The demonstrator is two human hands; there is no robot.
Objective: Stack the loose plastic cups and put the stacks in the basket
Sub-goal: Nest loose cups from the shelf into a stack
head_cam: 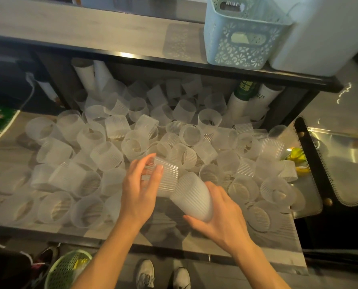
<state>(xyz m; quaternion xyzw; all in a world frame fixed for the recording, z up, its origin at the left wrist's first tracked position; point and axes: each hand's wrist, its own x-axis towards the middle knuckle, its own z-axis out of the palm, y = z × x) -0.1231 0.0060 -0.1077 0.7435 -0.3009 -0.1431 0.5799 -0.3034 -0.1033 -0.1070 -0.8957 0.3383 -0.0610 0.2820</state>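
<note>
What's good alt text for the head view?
Two bare hands fit ribbed translucent cups together: left hand holds one cup, right hand another. Loose cups cover the wooden shelf; a pale lattice basket sits above.

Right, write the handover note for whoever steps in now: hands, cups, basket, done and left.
Left hand grips one ribbed cup lying on its side. Right hand grips a second cup or short stack, its mouth towards the first.
Loose cups cover the lower shelf.
Basket sits on the upper shelf, back right; no stacks show inside.
Done: nothing binned that shows. Left: nest these two, stack the rest, load the basket.
</note>
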